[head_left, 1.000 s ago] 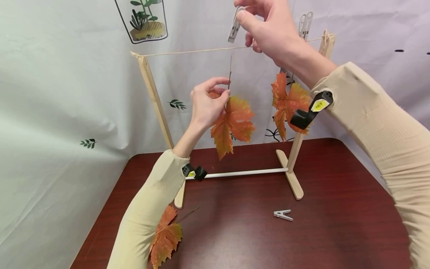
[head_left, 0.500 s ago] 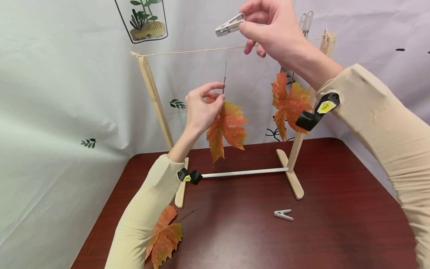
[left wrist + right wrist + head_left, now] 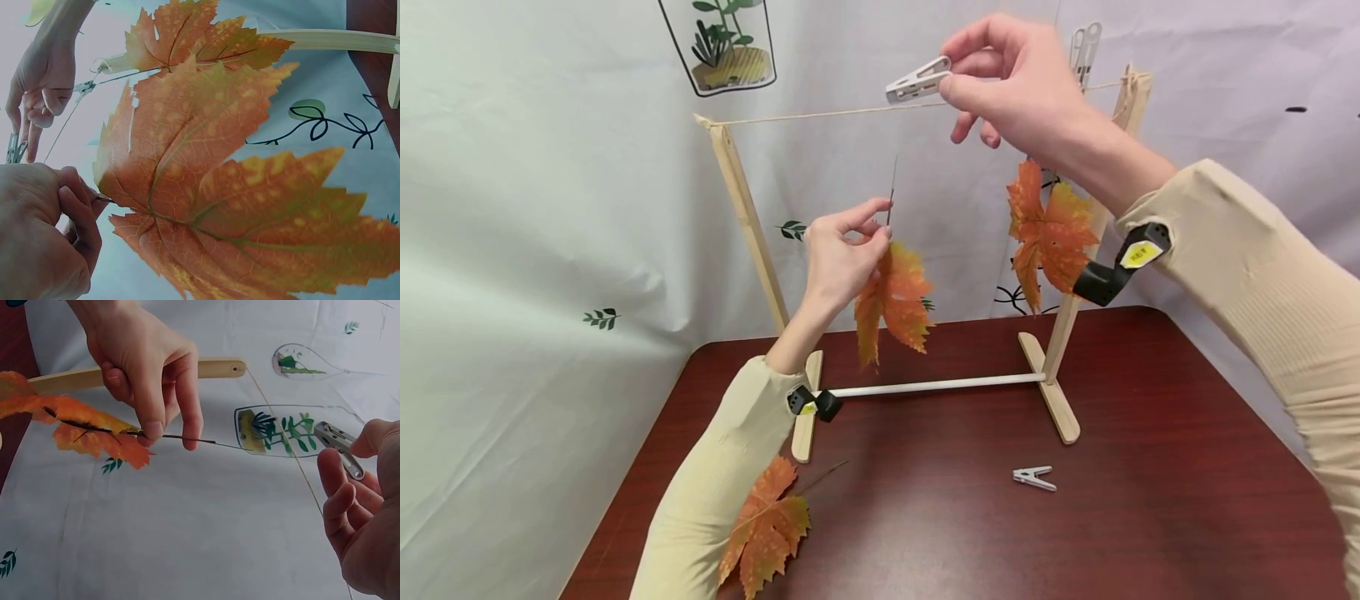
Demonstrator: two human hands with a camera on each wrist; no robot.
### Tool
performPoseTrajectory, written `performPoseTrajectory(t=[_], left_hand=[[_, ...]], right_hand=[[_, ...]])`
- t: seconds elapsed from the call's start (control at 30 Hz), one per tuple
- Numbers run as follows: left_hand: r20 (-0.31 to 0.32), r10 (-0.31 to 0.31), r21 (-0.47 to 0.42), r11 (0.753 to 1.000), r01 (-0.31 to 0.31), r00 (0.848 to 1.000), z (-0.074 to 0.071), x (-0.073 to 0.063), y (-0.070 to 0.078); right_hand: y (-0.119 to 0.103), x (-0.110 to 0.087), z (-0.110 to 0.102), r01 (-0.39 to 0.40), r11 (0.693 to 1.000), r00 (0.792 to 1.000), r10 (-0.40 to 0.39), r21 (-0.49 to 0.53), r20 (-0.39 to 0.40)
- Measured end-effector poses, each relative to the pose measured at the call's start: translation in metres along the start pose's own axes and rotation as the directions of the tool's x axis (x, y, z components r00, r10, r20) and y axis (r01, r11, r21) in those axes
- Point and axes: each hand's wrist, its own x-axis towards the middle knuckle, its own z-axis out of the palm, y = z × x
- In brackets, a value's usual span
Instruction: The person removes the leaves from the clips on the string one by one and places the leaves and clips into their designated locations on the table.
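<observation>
My left hand (image 3: 842,254) pinches the dark stem of an orange-yellow artificial leaf (image 3: 898,300), which hangs below the fingers. The bare stem tip points up, below and apart from the string (image 3: 820,115). Thumb and fingers of my right hand (image 3: 1011,79) pinch a pale grey clothespin (image 3: 917,81) at its handle end. Its nose points left and overlaps the string in the head view. In the right wrist view, this clothespin (image 3: 337,447) lies to one side of the string, with the stem tip (image 3: 231,447) on the other side.
A wooden frame (image 3: 745,217) with a white crossbar (image 3: 940,386) stands on the dark red table (image 3: 925,533). Another leaf (image 3: 1051,229) hangs at right below a clothespin (image 3: 1085,54) on the string. On the table lie a third leaf (image 3: 771,525) and a loose clothespin (image 3: 1034,477).
My left hand has moved down and left with the leaf. My right hand has turned the clothespin from pointing down to pointing left, then lowered it towards the string.
</observation>
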Motion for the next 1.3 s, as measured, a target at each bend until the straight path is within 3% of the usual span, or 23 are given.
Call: performPoseTrajectory(t=[0.33, 0.63, 0.83, 1.3], left_hand=[[0.021, -0.019, -0.037, 0.999, 0.019, 1.0, -0.006, -0.014, -0.009], [0.009, 0.001, -0.008, 1.0, -0.001, 1.0, -0.011, -0.026, -0.013], [0.011, -0.035, 0.004, 0.999, 0.035, 0.999, -0.015, -0.035, -0.016], [0.02, -0.038, 0.044, 0.998, 0.037, 0.999, -0.023, -0.051, -0.022]], right_hand=[[0.006, -0.018, -0.002, -0.036, 0.998, 0.999, 0.035, 0.045, 0.027], [0.014, -0.04, -0.006, -0.106, 0.992, 0.993, 0.102, 0.069, 0.06], [0.019, -0.05, -0.005, -0.167, 0.981, 0.984, 0.159, 0.102, 0.082], [0.032, -0.074, -0.008, -0.171, 0.972, 0.983, 0.157, 0.158, 0.1]])
